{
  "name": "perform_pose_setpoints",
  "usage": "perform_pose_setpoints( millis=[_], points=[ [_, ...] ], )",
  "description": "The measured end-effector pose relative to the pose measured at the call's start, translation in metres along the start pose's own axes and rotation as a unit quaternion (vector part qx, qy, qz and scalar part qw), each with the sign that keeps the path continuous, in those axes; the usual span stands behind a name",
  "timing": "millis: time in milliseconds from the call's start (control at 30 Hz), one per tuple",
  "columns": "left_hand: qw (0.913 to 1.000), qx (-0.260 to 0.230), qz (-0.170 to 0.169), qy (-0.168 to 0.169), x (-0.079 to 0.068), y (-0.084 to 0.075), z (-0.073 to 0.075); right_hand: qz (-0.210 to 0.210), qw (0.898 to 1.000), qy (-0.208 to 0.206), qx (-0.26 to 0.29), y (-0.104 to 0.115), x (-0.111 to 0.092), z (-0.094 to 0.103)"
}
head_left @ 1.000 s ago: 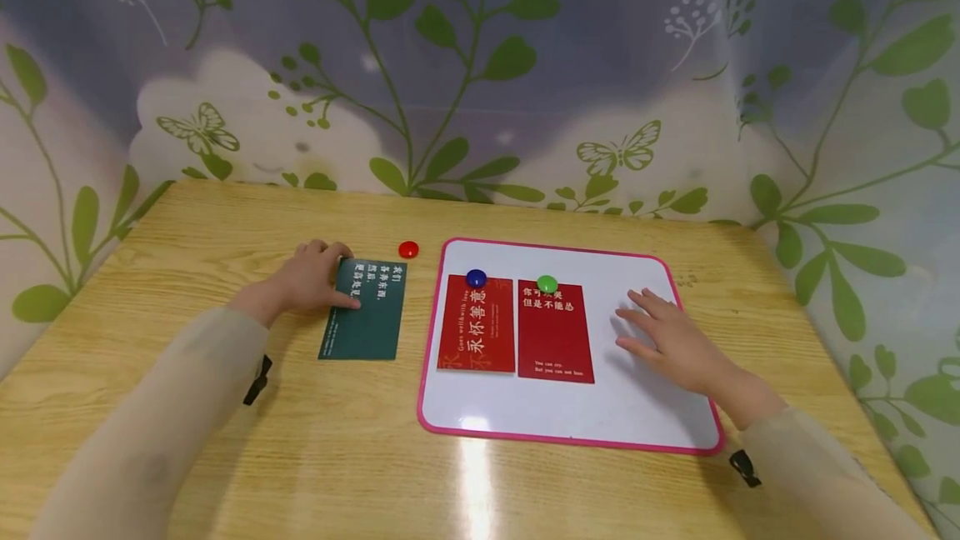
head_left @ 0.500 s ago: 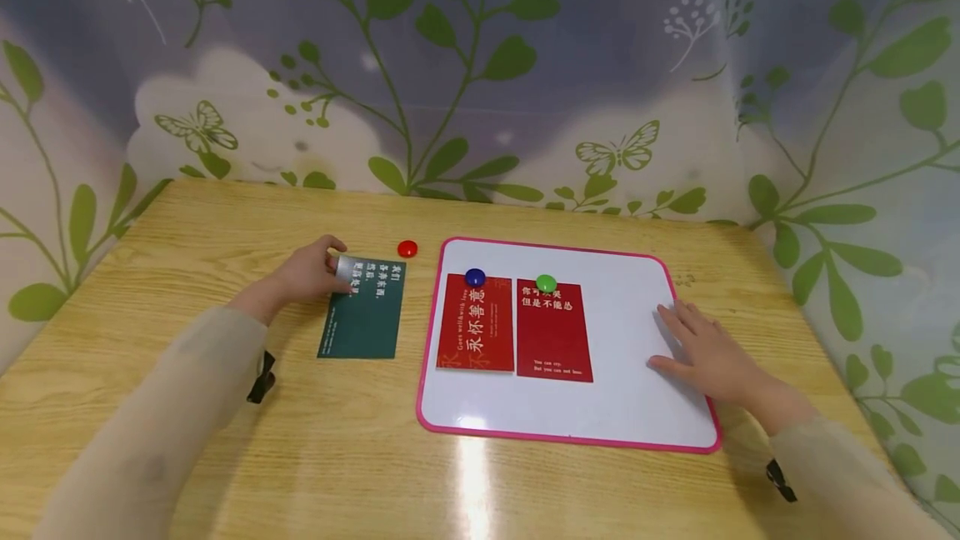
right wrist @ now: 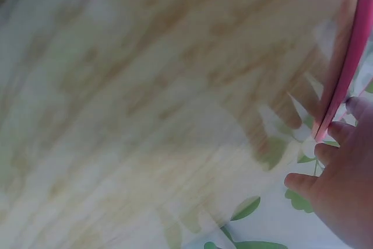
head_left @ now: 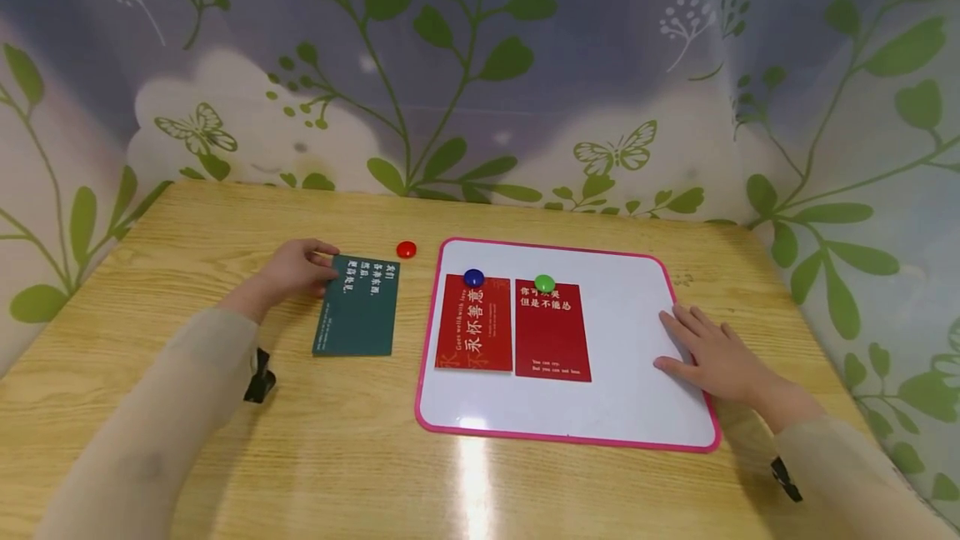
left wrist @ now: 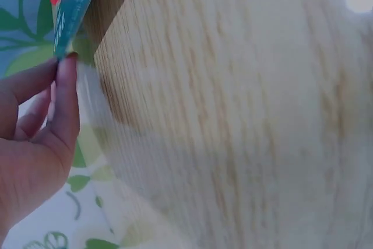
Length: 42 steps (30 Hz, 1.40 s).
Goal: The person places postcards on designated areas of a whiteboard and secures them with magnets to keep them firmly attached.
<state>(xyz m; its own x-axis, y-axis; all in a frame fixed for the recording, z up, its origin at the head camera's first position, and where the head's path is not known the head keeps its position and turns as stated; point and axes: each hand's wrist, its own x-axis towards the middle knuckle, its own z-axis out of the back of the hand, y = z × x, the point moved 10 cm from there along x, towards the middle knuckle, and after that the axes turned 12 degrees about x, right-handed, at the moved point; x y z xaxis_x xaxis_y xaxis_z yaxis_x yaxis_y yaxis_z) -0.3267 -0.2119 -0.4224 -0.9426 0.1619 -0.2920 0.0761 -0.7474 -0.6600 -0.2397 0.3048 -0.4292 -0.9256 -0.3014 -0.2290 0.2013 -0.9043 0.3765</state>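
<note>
My left hand (head_left: 296, 267) pinches a dark green card (head_left: 358, 315) at its upper left corner, between thumb and fingertips. In the left wrist view the same card (left wrist: 74, 10) is seen nearly edge-on, tilted above the wooden tabletop. My right hand (head_left: 720, 361) lies over the right edge of a pink-rimmed whiteboard (head_left: 630, 407), fingers spread and fairly straight. Two red cards lie side by side on the board: the left one (head_left: 474, 340) has a blue round magnet (head_left: 473, 278) at its top, the right one (head_left: 553, 340) a green round magnet (head_left: 544, 283).
A red round magnet (head_left: 406, 250) lies on the wooden table (head_left: 360, 448) between the green card and the board. A cloth backdrop (head_left: 525, 82) printed with leaves and butterflies stands behind the table and along its right side.
My left hand has shifted its hold to the green card's corner and lifted it, with the card moving slightly left. My right hand has moved right and settled at the board's edge.
</note>
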Motion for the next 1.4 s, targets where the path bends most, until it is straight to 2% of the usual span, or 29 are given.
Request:
perform_pose_setpoints(
  millis=[267,600,800,1067,1400],
  points=[
    [0.9968,-0.075,0.021,0.021,-0.002,0.015,0.005,-0.005,1.0,0.009,0.01,-0.008,0.001,0.003],
    [0.9892,-0.142,0.011,0.037,-0.007,0.007,0.008,-0.014,0.999,0.03,-0.004,-0.013,0.003,-0.002],
    [0.9847,-0.172,0.0,0.027,-0.004,-0.013,0.003,-0.013,1.0,0.029,-0.004,-0.011,0.001,-0.001],
    [0.9808,-0.194,-0.005,0.018,-0.004,-0.051,-0.008,-0.014,1.0,0.028,0.003,-0.011,0.0,0.0],
    [0.97,-0.242,-0.018,0.0,0.004,-0.093,-0.025,0.0,0.999,0.036,-0.005,-0.013,0.002,0.003]
  ],
)
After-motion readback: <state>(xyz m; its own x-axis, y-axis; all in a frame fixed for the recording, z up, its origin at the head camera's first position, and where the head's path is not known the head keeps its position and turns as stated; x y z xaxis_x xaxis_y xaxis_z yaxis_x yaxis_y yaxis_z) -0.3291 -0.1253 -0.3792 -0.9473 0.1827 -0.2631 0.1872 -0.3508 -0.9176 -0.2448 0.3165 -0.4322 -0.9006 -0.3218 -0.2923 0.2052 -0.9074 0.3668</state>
